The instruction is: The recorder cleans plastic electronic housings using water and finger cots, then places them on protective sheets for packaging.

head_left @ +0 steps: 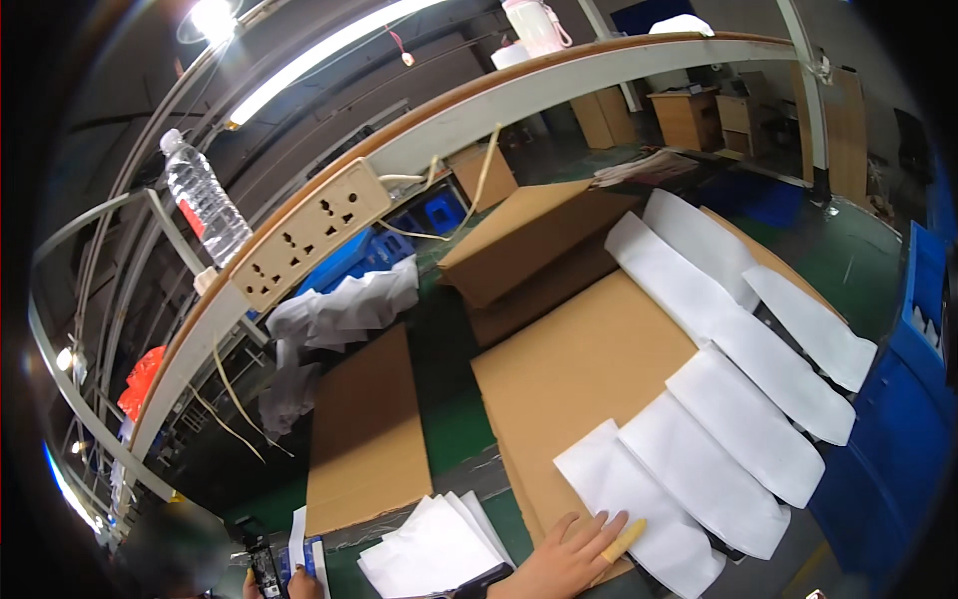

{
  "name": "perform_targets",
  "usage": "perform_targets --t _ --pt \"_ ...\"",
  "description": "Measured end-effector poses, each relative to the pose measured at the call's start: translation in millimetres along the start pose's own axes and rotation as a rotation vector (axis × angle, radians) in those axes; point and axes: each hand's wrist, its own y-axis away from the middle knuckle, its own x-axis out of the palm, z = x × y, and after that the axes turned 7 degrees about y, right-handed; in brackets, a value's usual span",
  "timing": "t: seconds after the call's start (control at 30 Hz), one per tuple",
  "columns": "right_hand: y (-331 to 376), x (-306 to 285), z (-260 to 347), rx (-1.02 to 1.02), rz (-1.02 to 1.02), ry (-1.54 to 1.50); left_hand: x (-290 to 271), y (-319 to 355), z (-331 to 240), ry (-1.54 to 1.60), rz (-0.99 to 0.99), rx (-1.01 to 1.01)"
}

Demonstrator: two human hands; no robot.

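Observation:
My left hand (569, 554) reaches in from the lower edge, with a black band on the wrist and a yellow cover on one finger. Its fingers are spread, and the tips rest on the near end of a white flat piece (639, 504). That piece is the nearest of several overlapping white pieces (743, 419), which look like soft sheets or sleeves with rounded ends. They fan out along the right side of a brown cardboard sheet (589, 364). Left of my wrist lies a small stack of white sheets (434, 549). My right hand is not visible.
A folded cardboard box (539, 240) stands farther back. Another cardboard sheet (369, 429) lies left, near crumpled white material (344, 309). A rail with a power strip (314, 235) and bottle (205, 200) arches above. Blue bins (878, 459) stand right. Another person's hands (304, 584) hold a phone-like device (264, 569).

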Motion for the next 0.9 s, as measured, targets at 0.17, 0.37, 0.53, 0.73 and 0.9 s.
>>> perform_targets --t 0.17,0.37,0.53,0.73,0.9 --pt "3.8 9.8 0.5 -0.035 -0.026 0.024 18.9 -12.6 12.8 0.224 0.176 -0.035" --pt "-0.3 -1.9 6.7 -0.054 0.032 0.025 32.9 -13.0 36.7 0.294 0.100 0.045" --pt "0.4 -7.5 7.6 -0.048 0.074 0.005 24.4 4.9 37.5 0.366 0.130 -0.085" --pt "-0.4 -2.8 6.7 -0.016 0.088 0.082 -55.9 75.0 13.7 0.647 -0.439 -0.799" --pt "-1.5 -10.8 5.5 -0.020 0.045 0.052 -47.2 138.1 -18.2 1.191 -0.580 -1.359"
